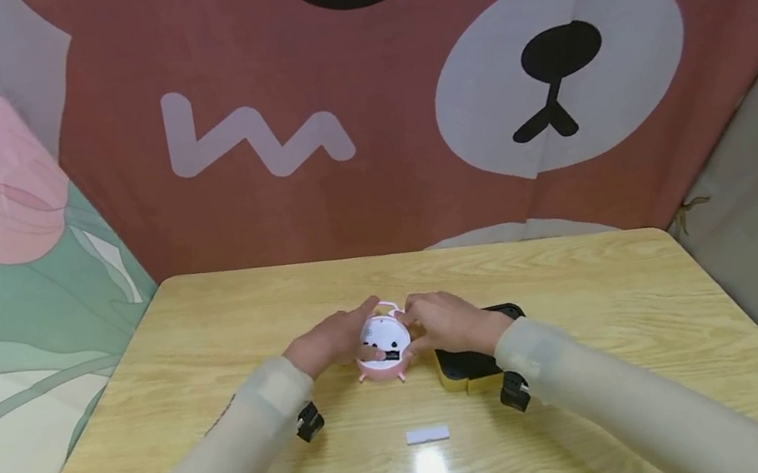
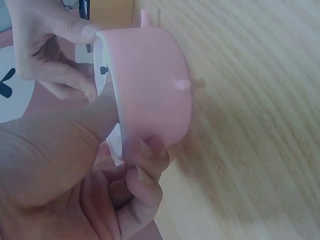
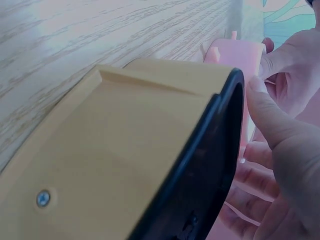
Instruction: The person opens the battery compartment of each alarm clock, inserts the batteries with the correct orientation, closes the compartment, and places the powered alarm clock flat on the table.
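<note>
A small round pink alarm clock (image 1: 381, 344) stands on the table on its little feet, its white back with black knobs and a dark slot facing me. My left hand (image 1: 332, 338) grips its left side. In the left wrist view, the thumb lies on the back and the curled fingers (image 2: 145, 160) hold the pink casing (image 2: 150, 85). My right hand (image 1: 442, 318) pinches the clock's right edge, near the white top handle (image 1: 388, 304). Part of the clock's back is covered by the hands.
Beside the clock, under my right wrist, sits a yellow box-like object with a black top (image 1: 473, 363); a screw (image 3: 43, 198) shows on its side. A small white strip (image 1: 428, 435) lies on the wooden table (image 1: 227, 322) nearer me. A printed cloth (image 1: 400, 182) hangs behind.
</note>
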`<state>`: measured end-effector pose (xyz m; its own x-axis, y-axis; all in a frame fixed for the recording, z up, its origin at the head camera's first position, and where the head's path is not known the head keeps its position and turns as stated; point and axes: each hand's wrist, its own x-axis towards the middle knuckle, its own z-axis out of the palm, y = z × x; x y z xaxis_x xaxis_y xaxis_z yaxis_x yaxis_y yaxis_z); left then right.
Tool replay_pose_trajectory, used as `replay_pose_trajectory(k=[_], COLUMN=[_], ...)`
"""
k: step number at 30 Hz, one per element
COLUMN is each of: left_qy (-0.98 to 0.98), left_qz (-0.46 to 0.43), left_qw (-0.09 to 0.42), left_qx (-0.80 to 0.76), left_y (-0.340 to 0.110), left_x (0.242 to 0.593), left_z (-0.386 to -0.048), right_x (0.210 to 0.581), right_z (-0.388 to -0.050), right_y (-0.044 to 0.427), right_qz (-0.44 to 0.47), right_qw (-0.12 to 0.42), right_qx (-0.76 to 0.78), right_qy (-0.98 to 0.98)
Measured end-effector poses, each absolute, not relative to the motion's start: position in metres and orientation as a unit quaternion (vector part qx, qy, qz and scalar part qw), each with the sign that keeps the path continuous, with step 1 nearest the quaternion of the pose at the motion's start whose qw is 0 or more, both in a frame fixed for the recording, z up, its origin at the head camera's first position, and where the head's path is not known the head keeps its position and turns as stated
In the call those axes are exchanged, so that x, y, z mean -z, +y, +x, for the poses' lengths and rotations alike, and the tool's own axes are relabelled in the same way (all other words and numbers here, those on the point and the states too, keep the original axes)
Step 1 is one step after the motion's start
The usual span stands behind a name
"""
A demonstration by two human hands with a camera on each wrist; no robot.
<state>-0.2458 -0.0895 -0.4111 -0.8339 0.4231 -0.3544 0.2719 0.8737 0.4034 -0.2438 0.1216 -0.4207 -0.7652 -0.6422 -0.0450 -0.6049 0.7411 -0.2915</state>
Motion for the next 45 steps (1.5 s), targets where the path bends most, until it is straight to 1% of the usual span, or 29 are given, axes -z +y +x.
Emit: replay_pose_trajectory(k=[5, 13, 17, 24, 32, 40, 45], left_qy=[0.941, 0.93, 0.928, 0.939, 0.929, 0.933, 0.937], left_qz=[0.181, 0.218, 0.218, 0.239, 0.246, 0.248, 0.245], left_qw=[0.226, 0.22, 0.221, 0.186, 0.18, 0.158, 0.155], left_qx=[-0.177, -0.2, -0.206, -0.165, -0.209, -0.209, -0.196], left_y=[-0.092, -0.101, -0.102, -0.106, -0.116, -0.116, -0.115], left_x=[0.414, 0.423, 0.424, 0.428, 0.429, 0.428, 0.429], left_z=[-0.245, -0.253, -0.252, -0.242, -0.234, -0.23, -0.229], right_x=[0.423, 0.421, 0.421, 0.423, 0.425, 0.424, 0.42], right_z=[-0.243, -0.244, -0.245, -0.245, -0.246, -0.244, -0.241], right_y=[0.121, 0.122, 0.123, 0.126, 0.128, 0.129, 0.13], right_qz=[-0.332, -0.331, -0.332, -0.338, -0.344, -0.341, -0.34], right_qw=[0.077, 0.083, 0.088, 0.092, 0.084, 0.081, 0.08], right_qx=[0.136, 0.138, 0.143, 0.154, 0.153, 0.152, 0.148], right_qy=[0.93, 0.93, 0.928, 0.924, 0.923, 0.924, 0.925])
